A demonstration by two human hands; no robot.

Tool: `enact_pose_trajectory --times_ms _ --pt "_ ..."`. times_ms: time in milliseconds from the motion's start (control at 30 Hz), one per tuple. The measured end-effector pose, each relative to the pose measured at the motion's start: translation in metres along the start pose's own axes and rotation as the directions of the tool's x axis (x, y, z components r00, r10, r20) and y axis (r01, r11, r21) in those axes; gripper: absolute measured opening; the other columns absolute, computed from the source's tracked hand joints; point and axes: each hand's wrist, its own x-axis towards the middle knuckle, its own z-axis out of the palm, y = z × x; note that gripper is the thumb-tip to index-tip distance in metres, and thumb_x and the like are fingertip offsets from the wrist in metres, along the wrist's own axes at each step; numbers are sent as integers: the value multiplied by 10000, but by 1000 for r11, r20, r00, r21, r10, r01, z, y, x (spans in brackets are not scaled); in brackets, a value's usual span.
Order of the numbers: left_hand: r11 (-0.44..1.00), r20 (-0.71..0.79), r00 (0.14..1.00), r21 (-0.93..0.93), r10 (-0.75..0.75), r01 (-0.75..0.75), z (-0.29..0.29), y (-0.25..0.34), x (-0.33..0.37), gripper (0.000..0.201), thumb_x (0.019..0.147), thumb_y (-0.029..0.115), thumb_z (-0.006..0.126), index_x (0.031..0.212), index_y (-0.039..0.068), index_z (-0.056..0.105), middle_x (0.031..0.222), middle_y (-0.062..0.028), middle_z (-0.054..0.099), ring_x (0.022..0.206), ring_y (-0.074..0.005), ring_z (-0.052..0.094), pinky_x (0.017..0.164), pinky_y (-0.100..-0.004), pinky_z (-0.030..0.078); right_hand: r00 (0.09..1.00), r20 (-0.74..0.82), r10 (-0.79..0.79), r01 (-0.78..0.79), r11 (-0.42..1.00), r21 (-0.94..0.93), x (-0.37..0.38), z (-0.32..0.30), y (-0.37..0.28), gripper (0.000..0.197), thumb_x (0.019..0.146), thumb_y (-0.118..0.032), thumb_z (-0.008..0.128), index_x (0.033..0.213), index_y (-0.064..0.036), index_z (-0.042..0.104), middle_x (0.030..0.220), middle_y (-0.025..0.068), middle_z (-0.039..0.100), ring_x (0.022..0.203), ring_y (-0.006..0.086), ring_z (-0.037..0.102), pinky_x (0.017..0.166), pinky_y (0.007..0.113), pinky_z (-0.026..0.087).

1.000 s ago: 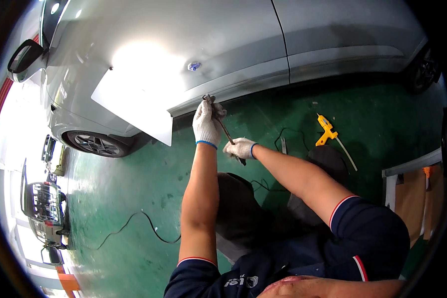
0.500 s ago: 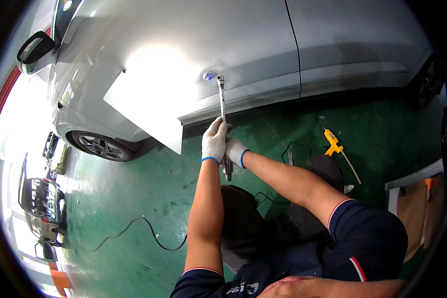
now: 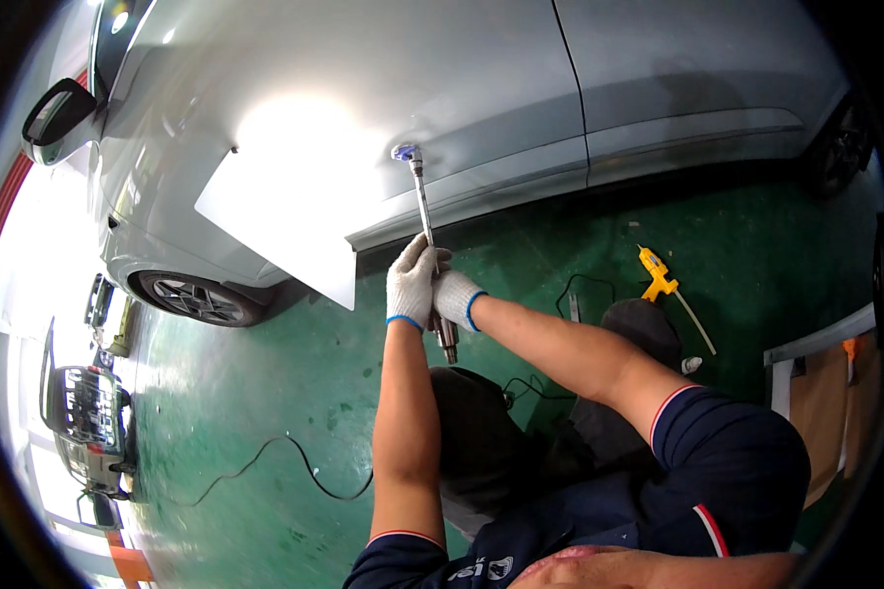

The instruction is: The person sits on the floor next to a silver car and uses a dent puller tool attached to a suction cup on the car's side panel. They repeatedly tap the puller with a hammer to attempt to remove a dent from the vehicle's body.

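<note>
A blue-purple glue pulling tab [image 3: 402, 152] sits on the lower part of the grey car door [image 3: 501, 98]. The metal slide hammer [image 3: 423, 203] reaches up to it, its head meeting the tab's right side; whether it is hooked on, I cannot tell. My left hand [image 3: 411, 283], in a white knit glove, is closed round the shaft. Against it, my right hand [image 3: 456, 298], gloved alike, wraps the slide hammer lower down near its thick weight, which shows below the hands. Its fingers are partly hidden behind the tool.
A bright white panel [image 3: 295, 211] stands against the door at left, above the front wheel [image 3: 192, 297]. On the green floor [image 3: 265, 393] lie a yellow glue gun [image 3: 658, 275] and a black cable [image 3: 304, 461]. A framed cart [image 3: 820, 393] is at right.
The slide hammer's head has shifted left, from just right of the tab to touching it. Both hands moved slightly left and down with it, and the shaft now leans left.
</note>
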Motion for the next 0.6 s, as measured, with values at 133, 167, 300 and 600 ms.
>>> enact_pose_trajectory --times_ms 133,167,300,600 --pt "990 74 997 -136 -22 32 7 9 1 472 1037 114 580 1473 -64 541 1149 -199 763 949 -225 714 878 -365 582 987 -160 1 16 995 100 -4 3 12 338 1032 -222 510 1277 -82 695 1275 177 726 1187 329 684 995 443 559" --pt "987 78 997 -157 -25 36 6 9 1 456 1037 116 584 1460 -54 558 1145 -197 765 942 -227 716 867 -365 585 971 -238 -18 37 996 75 -6 4 11 343 1034 -232 506 1274 -78 697 1261 181 730 1174 343 689 992 454 562" --pt "970 81 996 -235 -42 60 1 11 -3 430 1038 124 596 1435 -38 585 1142 -204 765 938 -244 730 848 -381 600 965 -45 256 -174 764 622 -9 -5 0 341 1025 -223 495 1185 -44 737 1182 218 744 1083 385 720 958 494 578" --pt "919 89 996 -391 -7 42 5 19 -8 468 1030 110 627 1461 -53 543 1158 -242 749 1033 -302 744 926 -409 607 979 -193 65 26 899 437 -35 -37 -3 309 982 -193 543 1116 -9 752 1093 248 753 994 413 746 912 519 604"
